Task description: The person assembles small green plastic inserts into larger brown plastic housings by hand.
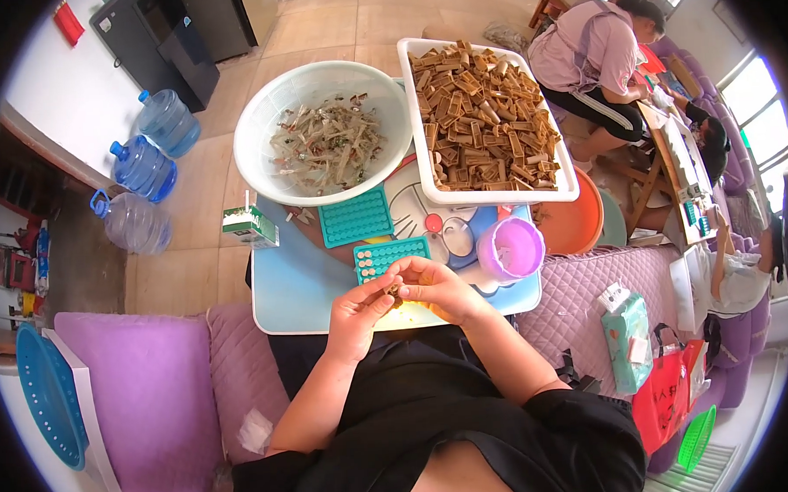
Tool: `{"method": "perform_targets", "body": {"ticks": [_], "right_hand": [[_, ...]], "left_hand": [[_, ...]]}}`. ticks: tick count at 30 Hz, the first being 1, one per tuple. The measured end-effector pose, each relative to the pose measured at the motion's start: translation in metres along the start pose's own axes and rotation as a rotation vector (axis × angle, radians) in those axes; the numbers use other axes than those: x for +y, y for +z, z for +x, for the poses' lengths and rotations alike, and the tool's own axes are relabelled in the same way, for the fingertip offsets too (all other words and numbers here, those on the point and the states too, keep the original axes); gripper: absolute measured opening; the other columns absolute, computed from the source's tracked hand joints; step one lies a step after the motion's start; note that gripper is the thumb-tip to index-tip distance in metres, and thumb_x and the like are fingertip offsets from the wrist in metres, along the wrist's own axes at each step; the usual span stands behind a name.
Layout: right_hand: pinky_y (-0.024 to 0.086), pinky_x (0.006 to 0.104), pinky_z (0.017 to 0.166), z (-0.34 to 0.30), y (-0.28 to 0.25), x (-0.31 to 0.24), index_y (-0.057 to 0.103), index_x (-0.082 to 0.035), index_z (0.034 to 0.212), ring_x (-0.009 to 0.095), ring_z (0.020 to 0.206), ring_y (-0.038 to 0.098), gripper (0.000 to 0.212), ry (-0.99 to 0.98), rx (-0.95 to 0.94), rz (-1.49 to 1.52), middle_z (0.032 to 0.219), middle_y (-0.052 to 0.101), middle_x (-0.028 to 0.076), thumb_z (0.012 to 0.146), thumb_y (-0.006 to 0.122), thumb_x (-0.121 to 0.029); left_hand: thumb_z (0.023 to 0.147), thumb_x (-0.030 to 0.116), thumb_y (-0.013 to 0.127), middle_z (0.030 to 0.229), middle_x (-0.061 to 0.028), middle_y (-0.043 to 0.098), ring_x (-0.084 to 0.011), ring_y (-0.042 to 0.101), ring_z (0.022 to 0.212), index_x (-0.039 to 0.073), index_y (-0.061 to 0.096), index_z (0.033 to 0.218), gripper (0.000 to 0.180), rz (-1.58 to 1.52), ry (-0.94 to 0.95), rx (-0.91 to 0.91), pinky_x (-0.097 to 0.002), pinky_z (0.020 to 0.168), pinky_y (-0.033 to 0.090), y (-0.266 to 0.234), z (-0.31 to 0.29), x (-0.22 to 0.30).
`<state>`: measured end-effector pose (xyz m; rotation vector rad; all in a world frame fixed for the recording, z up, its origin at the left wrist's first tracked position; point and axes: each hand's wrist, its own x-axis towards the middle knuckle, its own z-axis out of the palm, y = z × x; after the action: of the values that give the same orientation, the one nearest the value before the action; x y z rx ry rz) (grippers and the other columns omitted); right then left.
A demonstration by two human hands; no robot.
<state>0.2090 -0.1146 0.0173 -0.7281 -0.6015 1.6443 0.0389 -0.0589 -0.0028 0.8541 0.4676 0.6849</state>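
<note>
I have a small brown piece [394, 292] pinched between both sets of fingers, just above the near edge of the light blue counter [295, 290]. My left hand [359, 311] comes up from below with thumb and forefinger closed on the piece's left end, and my right hand [435, 284] curls over from the right, its fingertips shut on the other end, so the piece sits squarely in the gap between the two hands and is mostly hidden by them; I cannot tell its exact shape. To do this well, I judge I should keep the grip light and at the very tips, turning the piece with my left fingers while my right fingers work at it, and keep it over the counter so that anything that drops lands there and not in my lap. Just beyond my fingers lies a teal mould tray [390, 257] with some of its holes filled, with a second teal tray [356, 216] farther off to the left. A small purple cup [510, 248] stands to the right, near my right hand. Farther off sit a white basin of pale scraps [323, 130] and a white crate of brown sticks [485, 119].
</note>
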Motion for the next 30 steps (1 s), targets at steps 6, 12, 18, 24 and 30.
{"method": "perform_targets", "body": {"ticks": [6,12,18,24,30], "right_hand": [[0.045,0.0272,0.082,-0.008,-0.017,-0.075,0.058,0.000,0.100,0.012,0.089,0.057,0.014,-0.098,0.069,-0.633,0.095,0.060,0.005,0.088,0.057,-0.007],[0.047,0.0239,0.066,0.012,-0.079,-0.147,0.064,-0.001,0.092,0.008,0.071,0.057,0.014,-0.478,0.809,-1.102,0.078,0.062,0.001,0.084,0.060,-0.011],[0.048,0.0276,0.066,0.052,-0.113,-0.167,0.067,-0.003,0.090,0.015,0.068,0.059,0.014,-0.551,0.967,-1.409,0.080,0.064,0.009,0.079,0.063,-0.012],[0.048,0.0287,0.068,0.067,-0.114,-0.175,0.067,-0.004,0.090,0.018,0.070,0.059,0.014,-0.683,1.049,-1.497,0.083,0.063,0.010,0.079,0.060,-0.008],[0.047,0.0303,0.074,0.064,-0.127,-0.172,0.067,-0.003,0.092,0.019,0.079,0.059,0.016,-0.756,1.175,-1.374,0.088,0.062,0.009,0.079,0.059,-0.006]], "left_hand": [[0.087,-0.001,0.055,0.109,-0.0128,0.061,-0.0228,0.060,0.100,0.002,0.059,0.114,0.027,-0.281,-0.060,0.042,-0.0381,0.090,0.049,-0.012,-0.001,-0.003],[0.088,0.001,0.056,0.109,-0.0129,0.061,-0.0250,0.060,0.099,0.003,0.059,0.115,0.027,-0.300,-0.014,0.013,-0.0388,0.089,0.049,-0.018,-0.004,0.003],[0.087,0.001,0.056,0.109,-0.0120,0.062,-0.0250,0.059,0.100,0.005,0.060,0.113,0.026,-0.315,0.021,-0.008,-0.0403,0.091,0.049,-0.021,-0.005,0.004],[0.089,0.003,0.056,0.113,-0.0128,0.060,-0.0249,0.058,0.105,0.004,0.058,0.116,0.027,-0.298,0.043,0.037,-0.0394,0.091,0.049,-0.024,-0.008,0.011],[0.090,0.005,0.055,0.116,-0.0131,0.058,-0.0245,0.057,0.107,0.005,0.057,0.115,0.025,-0.319,0.067,0.159,-0.0439,0.094,0.047,-0.038,-0.003,0.023]]}}
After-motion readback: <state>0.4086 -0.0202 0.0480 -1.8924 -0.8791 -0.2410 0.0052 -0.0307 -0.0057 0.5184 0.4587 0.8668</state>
